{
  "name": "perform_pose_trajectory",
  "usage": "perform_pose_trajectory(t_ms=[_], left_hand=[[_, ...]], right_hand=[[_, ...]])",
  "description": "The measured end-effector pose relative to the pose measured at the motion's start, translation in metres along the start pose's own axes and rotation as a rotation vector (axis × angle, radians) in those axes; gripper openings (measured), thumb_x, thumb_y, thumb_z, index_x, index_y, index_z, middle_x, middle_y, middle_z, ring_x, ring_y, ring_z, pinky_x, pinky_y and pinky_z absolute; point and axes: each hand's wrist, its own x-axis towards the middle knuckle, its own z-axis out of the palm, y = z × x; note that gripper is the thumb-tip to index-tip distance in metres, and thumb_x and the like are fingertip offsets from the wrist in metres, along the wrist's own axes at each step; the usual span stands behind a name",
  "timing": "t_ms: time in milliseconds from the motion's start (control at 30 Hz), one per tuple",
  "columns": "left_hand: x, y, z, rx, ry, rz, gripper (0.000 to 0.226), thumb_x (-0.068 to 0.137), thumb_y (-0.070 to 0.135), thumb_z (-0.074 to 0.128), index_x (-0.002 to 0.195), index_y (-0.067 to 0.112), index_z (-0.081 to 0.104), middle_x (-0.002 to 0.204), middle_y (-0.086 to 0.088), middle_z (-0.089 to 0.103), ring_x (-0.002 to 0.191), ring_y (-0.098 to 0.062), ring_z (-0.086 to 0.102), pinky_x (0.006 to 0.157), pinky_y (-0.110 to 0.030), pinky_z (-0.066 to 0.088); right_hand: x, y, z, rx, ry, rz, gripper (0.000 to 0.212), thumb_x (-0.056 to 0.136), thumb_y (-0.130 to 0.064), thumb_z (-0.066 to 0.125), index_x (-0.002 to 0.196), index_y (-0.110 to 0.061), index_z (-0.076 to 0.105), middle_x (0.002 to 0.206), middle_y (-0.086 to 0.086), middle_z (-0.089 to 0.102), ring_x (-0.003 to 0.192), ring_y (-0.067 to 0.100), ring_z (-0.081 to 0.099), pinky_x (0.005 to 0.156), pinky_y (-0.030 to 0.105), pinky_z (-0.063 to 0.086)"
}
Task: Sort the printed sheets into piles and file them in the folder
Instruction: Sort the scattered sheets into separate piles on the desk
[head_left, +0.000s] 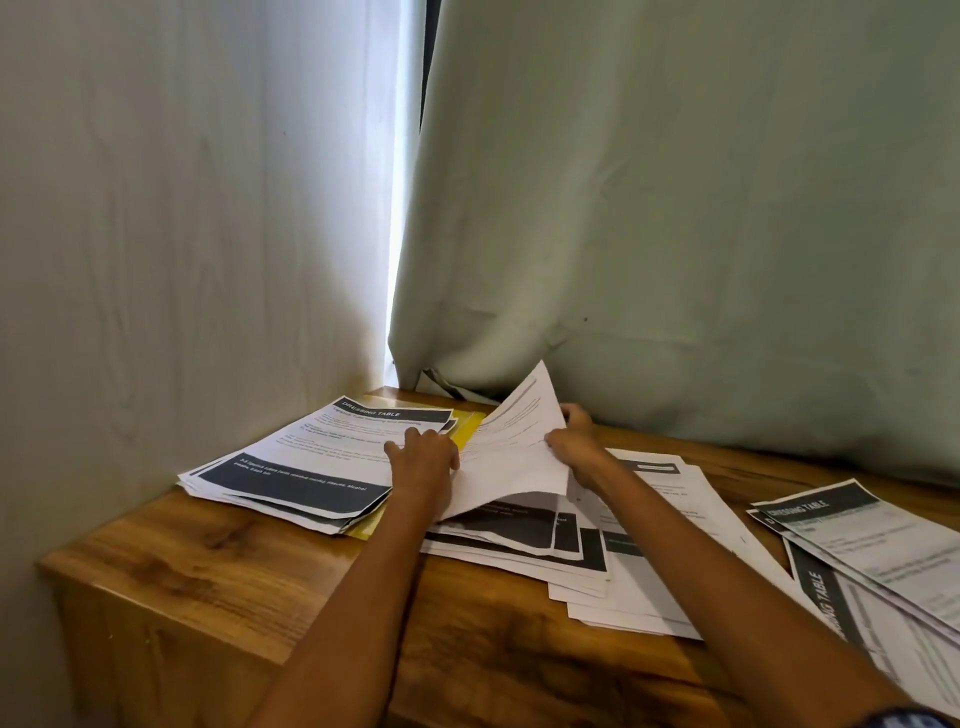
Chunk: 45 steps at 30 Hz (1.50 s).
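So the whole thing kind of hinges on where that lifted sheet (511, 447) sits relative to the piles. The person has it pinched up off the middle pile (582, 551), tilted so its far corner points up toward the curtain (675, 208). Its long axis runs roughly from the near-left edge up to that far corner.

The right hand (574, 447) grips the sheet's right edge, fingers curled round it. The left hand (423, 457) is at the sheet's left edge. It looks like it's holding that edge too, but the fingers are mostly hidden under the paper, so hard to be sure.

The left pile (306, 467) lies just beside the left hand, sitting on top of what looks like the yellow folder (465, 428), only a strip of which shows. A third pile (872, 545) is off to the right on the wooden table (208, 561), well apart from both hands.

Guessing here: if the sheet belongs on the left pile, the left hand is way nearer and it's a short swing over. The right-side pile would mean a long reach across.
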Motion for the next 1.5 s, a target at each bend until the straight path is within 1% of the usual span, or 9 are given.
perform_pose_trajectory(t_ms=[200, 333, 533, 733, 867, 1133, 1267, 1367, 1500], left_hand=[[0.002, 0.001, 0.001, -0.028, -0.024, 0.039, 0.028, 0.085, 0.010, 0.065, 0.110, 0.024, 0.064, 0.125, -0.002, 0.054, 0.120, -0.022, 0.042, 0.103, -0.039, 0.036], [-0.003, 0.000, 0.008, -0.126, -0.043, 0.034, 0.020, 0.087, 0.010, 0.062, 0.102, 0.022, 0.067, 0.117, -0.003, 0.059, 0.111, -0.021, 0.050, 0.098, -0.035, 0.042], [-0.009, 0.015, 0.012, -0.239, -0.058, 0.021, 0.017, 0.087, 0.012, 0.058, 0.097, 0.023, 0.067, 0.109, -0.001, 0.063, 0.104, -0.019, 0.056, 0.091, -0.032, 0.047], [-0.005, 0.076, 0.016, -0.333, -0.078, 0.102, 0.018, 0.090, 0.013, 0.055, 0.103, 0.020, 0.065, 0.112, 0.002, 0.060, 0.106, -0.015, 0.055, 0.085, -0.023, 0.042], [-0.001, 0.141, 0.021, -0.431, -0.130, 0.185, 0.016, 0.090, 0.017, 0.058, 0.104, 0.018, 0.067, 0.113, -0.002, 0.062, 0.103, -0.017, 0.056, 0.085, -0.023, 0.042], [-0.007, 0.247, 0.045, -0.579, -0.226, 0.245, 0.017, 0.090, 0.017, 0.059, 0.104, 0.013, 0.069, 0.115, -0.005, 0.064, 0.102, -0.020, 0.059, 0.093, -0.026, 0.047], [-0.015, 0.258, 0.059, -0.564, -0.245, 0.204, 0.018, 0.089, 0.017, 0.061, 0.104, 0.017, 0.070, 0.114, -0.005, 0.064, 0.101, -0.018, 0.060, 0.094, -0.028, 0.049], [-0.018, 0.257, 0.059, -0.622, -0.227, 0.202, 0.018, 0.090, 0.016, 0.059, 0.105, 0.014, 0.069, 0.117, -0.007, 0.064, 0.103, -0.019, 0.059, 0.093, -0.025, 0.048], [-0.034, 0.269, 0.039, -1.077, -0.356, 0.118, 0.022, 0.088, 0.023, 0.063, 0.110, 0.017, 0.063, 0.115, -0.006, 0.062, 0.095, -0.017, 0.059, 0.071, -0.021, 0.052]], right_hand=[[-0.006, 0.009, 0.017, -0.397, -0.096, -0.091, 0.043, 0.087, -0.016, 0.063, 0.126, -0.009, 0.049, 0.126, 0.010, 0.058, 0.110, 0.027, 0.056, 0.083, 0.032, 0.049], [-0.007, 0.008, -0.008, -0.572, 0.035, -0.134, 0.048, 0.085, -0.038, 0.066, 0.122, -0.011, 0.051, 0.126, 0.010, 0.056, 0.113, 0.028, 0.055, 0.086, 0.034, 0.046], [-0.016, 0.027, -0.092, -0.621, -0.060, -0.086, 0.050, 0.086, -0.033, 0.065, 0.127, -0.009, 0.050, 0.128, 0.010, 0.055, 0.113, 0.026, 0.053, 0.087, 0.032, 0.044], [-0.044, 0.069, -0.190, -0.731, -0.153, -0.037, 0.019, 0.084, -0.025, 0.069, 0.099, -0.014, 0.065, 0.108, 0.010, 0.062, 0.093, 0.021, 0.057, 0.072, 0.024, 0.042], [-0.052, 0.097, -0.227, -0.984, -0.293, 0.149, 0.039, 0.086, -0.027, 0.060, 0.122, -0.013, 0.056, 0.123, 0.009, 0.059, 0.100, 0.020, 0.057, 0.082, 0.027, 0.045], [-0.058, 0.109, -0.210, -1.205, -0.053, -0.060, 0.022, 0.092, -0.020, 0.058, 0.112, -0.010, 0.058, 0.116, 0.010, 0.061, 0.103, 0.022, 0.060, 0.090, 0.030, 0.045], [-0.059, 0.113, -0.209, -1.125, 0.045, -0.104, 0.017, 0.093, -0.023, 0.057, 0.106, -0.013, 0.059, 0.108, 0.007, 0.063, 0.094, 0.019, 0.061, 0.084, 0.026, 0.045], [-0.060, 0.117, -0.219, -0.837, 0.201, -0.077, 0.021, 0.093, -0.032, 0.056, 0.097, -0.012, 0.062, 0.096, 0.006, 0.064, 0.087, 0.018, 0.062, 0.075, 0.024, 0.044], [-0.058, 0.115, -0.241, -0.383, 0.406, -0.055, 0.022, 0.084, -0.028, 0.069, 0.092, -0.007, 0.069, 0.095, 0.007, 0.068, 0.076, 0.013, 0.054, 0.066, 0.022, 0.037]])
